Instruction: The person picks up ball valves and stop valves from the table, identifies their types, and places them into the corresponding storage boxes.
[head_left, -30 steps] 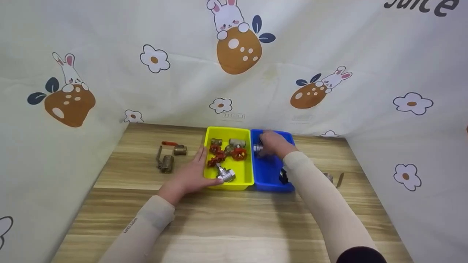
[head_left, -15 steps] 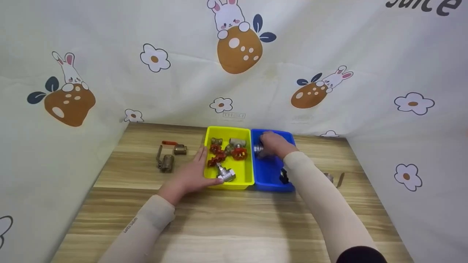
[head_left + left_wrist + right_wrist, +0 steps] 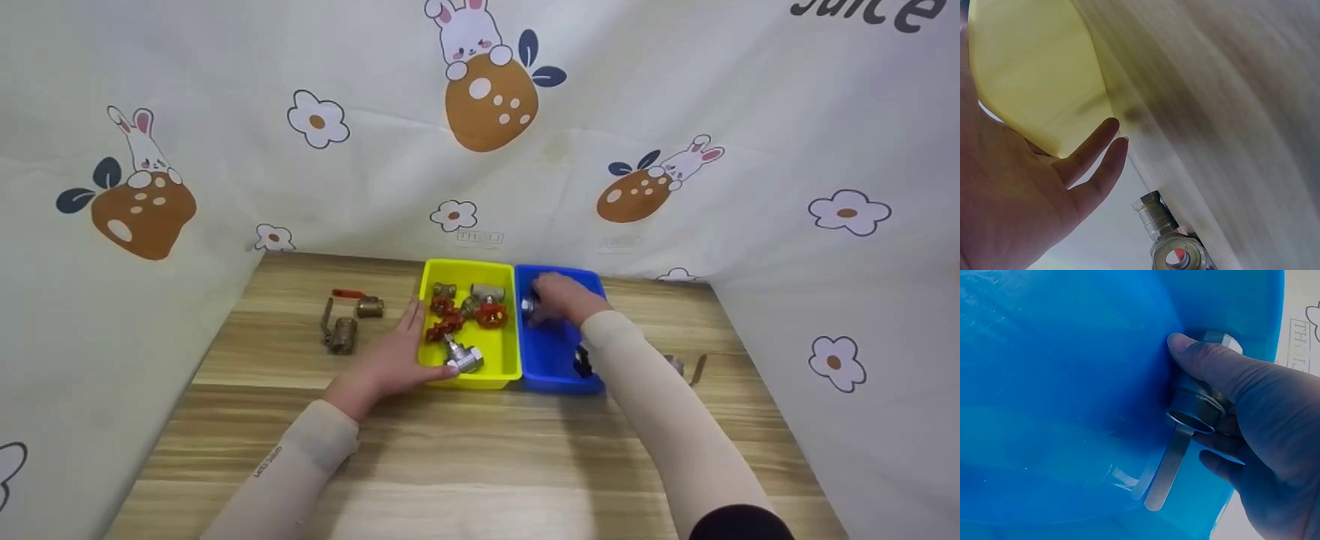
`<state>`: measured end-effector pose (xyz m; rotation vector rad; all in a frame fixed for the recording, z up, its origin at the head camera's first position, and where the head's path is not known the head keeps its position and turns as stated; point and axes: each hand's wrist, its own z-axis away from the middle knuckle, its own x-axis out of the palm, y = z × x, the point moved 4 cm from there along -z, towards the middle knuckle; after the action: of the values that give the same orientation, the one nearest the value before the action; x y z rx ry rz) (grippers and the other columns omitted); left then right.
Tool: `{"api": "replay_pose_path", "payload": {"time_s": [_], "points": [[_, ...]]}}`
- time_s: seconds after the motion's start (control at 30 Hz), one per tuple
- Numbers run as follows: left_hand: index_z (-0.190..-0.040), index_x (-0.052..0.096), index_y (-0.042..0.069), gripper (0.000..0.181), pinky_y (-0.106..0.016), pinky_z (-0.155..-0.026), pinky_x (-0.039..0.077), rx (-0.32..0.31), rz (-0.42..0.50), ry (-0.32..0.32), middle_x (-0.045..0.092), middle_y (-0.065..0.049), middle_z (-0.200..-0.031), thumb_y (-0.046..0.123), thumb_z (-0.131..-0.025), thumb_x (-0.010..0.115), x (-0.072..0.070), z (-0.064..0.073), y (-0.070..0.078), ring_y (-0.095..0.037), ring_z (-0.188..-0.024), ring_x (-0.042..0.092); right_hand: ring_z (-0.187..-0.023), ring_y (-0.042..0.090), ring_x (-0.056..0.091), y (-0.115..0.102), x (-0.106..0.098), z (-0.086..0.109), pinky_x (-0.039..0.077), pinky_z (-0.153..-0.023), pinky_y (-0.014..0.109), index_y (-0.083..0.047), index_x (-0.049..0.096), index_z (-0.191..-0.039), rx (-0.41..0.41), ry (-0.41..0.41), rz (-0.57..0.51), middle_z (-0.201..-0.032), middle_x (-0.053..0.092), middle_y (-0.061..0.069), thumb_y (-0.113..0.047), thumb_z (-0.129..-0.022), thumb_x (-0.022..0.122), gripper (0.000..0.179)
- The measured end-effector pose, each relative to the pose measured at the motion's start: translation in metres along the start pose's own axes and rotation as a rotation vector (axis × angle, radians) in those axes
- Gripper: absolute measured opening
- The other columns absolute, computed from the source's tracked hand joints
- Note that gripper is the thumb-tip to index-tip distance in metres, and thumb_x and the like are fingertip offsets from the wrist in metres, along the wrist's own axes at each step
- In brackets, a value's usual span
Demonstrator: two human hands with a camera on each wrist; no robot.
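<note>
In the head view, my left hand (image 3: pixel 386 367) rests against the left side of a yellow bin (image 3: pixel 496 358), fingers straight and thumb over its front rim. Its palm and two extended fingers show beside the bin wall in the left wrist view. My right hand (image 3: pixel 564 298) reaches into the blue bin (image 3: pixel 547 349). There it grips a metal ball valve (image 3: pixel 1193 408), thumb across the body, with the flat lever (image 3: pixel 1168 472) sticking out below. In the yellow bin lie several valves, some with red handwheels (image 3: pixel 491 314), and a silver valve (image 3: pixel 466 359) close to my left thumb.
Left of the bins, two brass ball valves lie on the table: one with a red lever (image 3: pixel 370 307), one with a bare lever (image 3: pixel 343 337). A black-handled piece (image 3: pixel 583 361) sits in the blue bin. Another lever valve (image 3: pixel 674 364) is partly behind my right sleeve. Printed cloth (image 3: pixel 375 187) encloses the table.
</note>
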<state>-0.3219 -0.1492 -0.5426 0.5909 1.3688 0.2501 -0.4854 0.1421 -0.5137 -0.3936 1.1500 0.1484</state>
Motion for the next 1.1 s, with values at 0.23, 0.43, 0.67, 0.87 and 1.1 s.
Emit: {"api": "replay_pose_path", "payload": {"time_s": [0.23,0.43,0.67,0.87,1.1], "points": [[-0.178,0.000,0.011,0.139,-0.062,-0.111,0.054,0.013,-0.004,-0.008,-0.007,-0.011,-0.185,0.084,-0.086,0.075,-0.001,0.001,0.002,-0.053,-0.147,0.051,-0.087,0.027,0.063,-0.002,-0.001,0.003,0.059,-0.085,0.040,-0.004,0.075,-0.117,-0.062,0.030,0.079,-0.099,0.070,0.008,-0.032,-0.092,0.094,0.042],[-0.178,-0.001,0.013,0.140,-0.063,-0.115,0.050,0.005,-0.007,-0.007,-0.009,-0.009,-0.185,0.085,-0.084,0.075,0.000,0.000,0.002,-0.053,-0.150,0.047,-0.091,0.029,0.063,0.000,-0.001,0.003,0.058,-0.087,0.042,-0.005,0.073,-0.119,-0.057,0.029,0.057,-0.101,0.070,0.009,-0.034,-0.093,0.094,0.044],[-0.178,0.000,0.013,0.141,-0.065,-0.116,0.049,0.003,-0.004,-0.005,-0.008,-0.010,-0.185,0.087,-0.084,0.074,0.001,-0.001,0.000,-0.054,-0.152,0.045,-0.095,0.029,0.063,0.004,-0.001,0.002,0.059,-0.090,0.043,-0.005,0.072,-0.122,-0.062,0.026,0.050,-0.107,0.069,0.010,-0.035,-0.093,0.093,0.047],[-0.178,0.001,0.014,0.141,-0.066,-0.116,0.048,-0.004,0.012,-0.001,-0.007,-0.009,-0.185,0.087,-0.083,0.074,0.003,-0.002,-0.002,-0.053,-0.154,0.043,-0.099,0.030,0.065,0.005,-0.004,0.007,0.060,-0.095,0.045,-0.007,0.069,-0.129,-0.042,0.014,-0.005,-0.113,0.070,0.010,-0.034,-0.094,0.092,0.050],[-0.178,0.000,0.013,0.142,-0.064,-0.111,0.053,0.004,0.023,0.000,-0.008,-0.009,-0.185,0.086,-0.083,0.076,0.003,-0.001,-0.002,-0.052,-0.152,0.046,-0.106,0.034,0.063,0.003,-0.009,0.014,0.057,-0.102,0.049,-0.002,0.069,-0.132,-0.129,0.066,0.038,-0.120,0.070,0.015,-0.030,-0.093,0.093,0.054]]}}
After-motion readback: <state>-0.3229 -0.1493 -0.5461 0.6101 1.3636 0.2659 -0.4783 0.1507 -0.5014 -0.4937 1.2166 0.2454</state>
